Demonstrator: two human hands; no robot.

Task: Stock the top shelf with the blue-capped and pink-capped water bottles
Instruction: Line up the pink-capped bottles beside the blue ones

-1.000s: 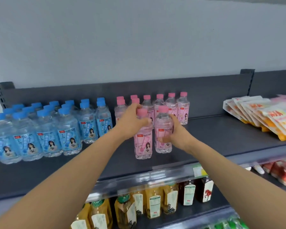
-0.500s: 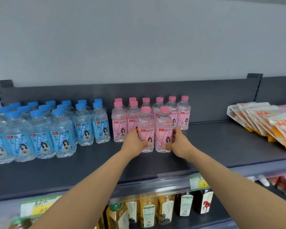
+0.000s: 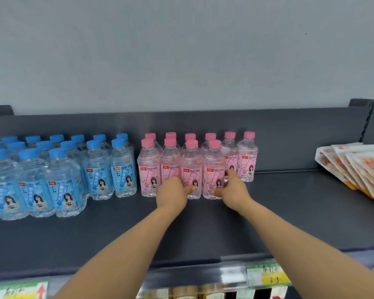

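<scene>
The pink-capped bottles [image 3: 247, 156] stand upright in a block on the top shelf [image 3: 289, 201] (six behind, four in front). At the block's front row the left hand [image 3: 173, 194] grips the third bottle [image 3: 191, 167] low down, thumb across its label, the other fingers hidden along its left side. The right hand [image 3: 233, 190] clasps the fourth bottle [image 3: 213, 167], thumb on the front, index finger stretched up its right side. Blue-capped bottles [image 3: 122, 169] stand just left of the block; snack packets [image 3: 354, 165] lie well to its right
</scene>
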